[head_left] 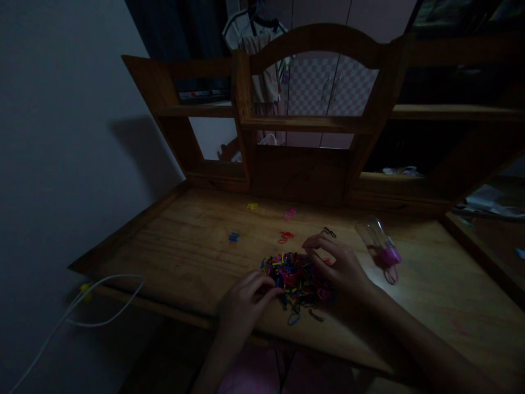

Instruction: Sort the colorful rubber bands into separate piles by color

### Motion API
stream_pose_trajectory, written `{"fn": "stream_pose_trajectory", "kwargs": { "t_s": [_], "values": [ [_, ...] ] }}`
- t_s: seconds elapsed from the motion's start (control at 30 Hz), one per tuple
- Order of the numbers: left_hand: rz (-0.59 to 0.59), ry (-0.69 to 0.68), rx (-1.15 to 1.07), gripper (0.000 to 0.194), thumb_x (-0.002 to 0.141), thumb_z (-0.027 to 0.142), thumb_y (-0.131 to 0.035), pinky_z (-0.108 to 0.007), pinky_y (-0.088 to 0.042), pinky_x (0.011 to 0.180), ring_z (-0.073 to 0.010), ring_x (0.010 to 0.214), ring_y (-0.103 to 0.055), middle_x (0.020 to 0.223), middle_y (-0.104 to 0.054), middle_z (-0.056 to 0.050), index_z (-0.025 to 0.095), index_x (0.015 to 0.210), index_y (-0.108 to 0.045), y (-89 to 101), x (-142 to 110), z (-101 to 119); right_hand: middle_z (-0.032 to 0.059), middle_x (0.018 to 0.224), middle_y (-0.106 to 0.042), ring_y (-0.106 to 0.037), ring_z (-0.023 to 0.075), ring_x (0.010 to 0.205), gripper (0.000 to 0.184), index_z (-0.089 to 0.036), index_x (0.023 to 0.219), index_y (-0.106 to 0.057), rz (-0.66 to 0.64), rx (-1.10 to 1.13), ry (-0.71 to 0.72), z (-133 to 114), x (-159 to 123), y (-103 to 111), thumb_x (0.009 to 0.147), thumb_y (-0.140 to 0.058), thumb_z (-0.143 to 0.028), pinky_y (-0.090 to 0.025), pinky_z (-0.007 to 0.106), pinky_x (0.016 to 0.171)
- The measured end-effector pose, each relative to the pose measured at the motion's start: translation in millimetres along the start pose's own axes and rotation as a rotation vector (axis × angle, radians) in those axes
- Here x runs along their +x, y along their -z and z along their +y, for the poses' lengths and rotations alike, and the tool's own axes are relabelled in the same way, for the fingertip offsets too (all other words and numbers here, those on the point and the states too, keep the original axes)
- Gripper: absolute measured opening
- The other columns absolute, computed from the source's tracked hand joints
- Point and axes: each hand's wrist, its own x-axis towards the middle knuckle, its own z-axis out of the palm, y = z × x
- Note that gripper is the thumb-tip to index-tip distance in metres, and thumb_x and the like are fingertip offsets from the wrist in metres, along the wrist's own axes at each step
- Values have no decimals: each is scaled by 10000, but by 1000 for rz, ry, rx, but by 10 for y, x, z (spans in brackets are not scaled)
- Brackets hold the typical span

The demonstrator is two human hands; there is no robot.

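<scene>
A heap of small rubber bands in many colours (pixel 296 277) lies on the wooden desk (pixel 192 257). My left hand (pixel 245 303) rests at the heap's left edge with its fingers curled and pressed against the bands. My right hand (pixel 338 265) lies over the heap's right side, fingers bent and pinching down into the bands. Small sorted groups lie farther back: blue (pixel 233 236), yellow (pixel 251 206), pink (pixel 289 213), red (pixel 286 237) and black (pixel 329 232).
A clear plastic bottle with a pink cap (pixel 379 243) lies on its side to the right of my right hand. A wooden shelf unit (pixel 303 123) stands at the desk's back. A white cable (pixel 98 298) hangs off the desk's left edge by the wall.
</scene>
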Motion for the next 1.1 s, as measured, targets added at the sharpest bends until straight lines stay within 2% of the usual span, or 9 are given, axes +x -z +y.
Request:
{"fn": "stream_pose_trajectory", "kwargs": {
  "t_s": [0.2,0.3,0.4,0.67,0.77,0.87,0.97,1.1],
  "values": [
    [0,-37,5,37,869,267,-646,-255,-486,778,-163,862,-621,878,-646,9,238,848,-636,9,-20,-20,87,1152,-636,-561,224,1070,329,-243,1275,-559,-191,-86,220,-234,-84,-224,951,-514,-206,-464,378,898],
    [-16,-70,-18,14,874,224,-629,-258,-490,801,-165,889,-619,908,-650,1,238,872,-632,19,-31,-24,90,1124,-646,-554,232,1055,326,-234,1286,-553,-281,-148,322,-282,-121,-300,965,-497,-208,-433,417,935],
    [-36,-72,-28,16,878,239,-626,-260,-487,795,-165,879,-616,887,-647,1,239,868,-638,28,-42,-13,88,1055,-653,-560,222,1000,269,-212,1222,-588,-332,-168,338,-279,-134,-338,971,-492,-210,-429,416,924],
    [-39,-12,-42,96,854,309,-666,-255,-486,780,-161,860,-616,908,-647,10,238,913,-638,34,-22,43,76,943,-657,-568,198,902,164,-188,1072,-629,-153,-71,307,-97,-61,-331,964,-507,-201,-458,351,813],
    [-58,-39,-24,98,848,323,-672,-257,-483,774,-165,859,-614,895,-648,10,239,892,-647,36,-3,46,75,920,-661,-580,193,881,150,-188,1034,-643,-107,-111,293,-63,143,-292,958,-515,-203,-457,337,801],
    [-63,-67,17,54,863,293,-655,-263,-478,791,-168,875,-613,896,-640,4,241,871,-665,41,6,46,68,908,-667,-592,183,877,145,-182,999,-661,-142,-165,309,-90,470,-371,954,-527,-215,-440,314,812],
    [-74,-95,38,45,877,260,-634,-269,-468,830,-171,921,-605,925,-627,-4,244,872,-676,48,3,53,56,924,-675,-607,147,830,165,-168,984,-663,-204,-180,280,-160,845,-617,965,-503,-204,-417,242,732],
    [-88,-103,54,53,871,245,-640,-260,-468,822,-168,938,-602,953,-612,-3,255,905,-679,51,-10,58,59,988,-688,-613,166,881,175,-188,1014,-664,-347,-352,233,-261,1250,-1020,963,-503,-233,-372,237,696]
  ]
}}
